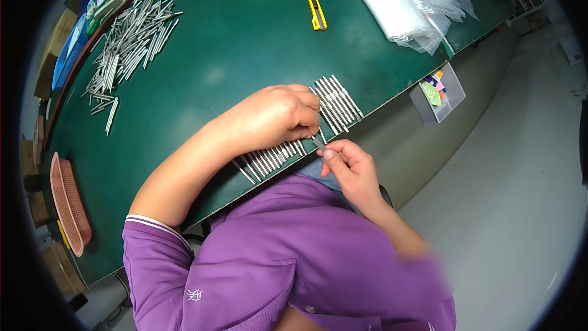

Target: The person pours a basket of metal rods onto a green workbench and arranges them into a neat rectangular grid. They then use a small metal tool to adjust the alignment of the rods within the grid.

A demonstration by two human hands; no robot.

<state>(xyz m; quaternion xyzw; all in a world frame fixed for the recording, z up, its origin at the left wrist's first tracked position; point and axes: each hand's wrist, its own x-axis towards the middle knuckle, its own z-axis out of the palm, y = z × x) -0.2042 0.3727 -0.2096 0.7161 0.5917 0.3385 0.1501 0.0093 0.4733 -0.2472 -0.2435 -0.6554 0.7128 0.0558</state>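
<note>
My left hand (288,113) reaches over the table edge, its fingers closed in a pinch on a thin metal rod that is mostly hidden by them. Just below it, my right hand (352,168) pinches a small flat grey strip (319,143) between thumb and fingers. The strip's tip is close to the left fingertips; whether it touches the rod cannot be made out. A row of silver metal rods (338,104) lies side by side to the right of my left hand. Another row of rods (266,162) lies under my left wrist, along the table's near edge.
A loose heap of rods (131,43) lies at the far left of the green table (245,30). A yellow utility knife (315,6) and clear plastic bags (398,12) are at the back. A pink basket (70,202) sits left; a grey bin (453,95) is beside the right edge.
</note>
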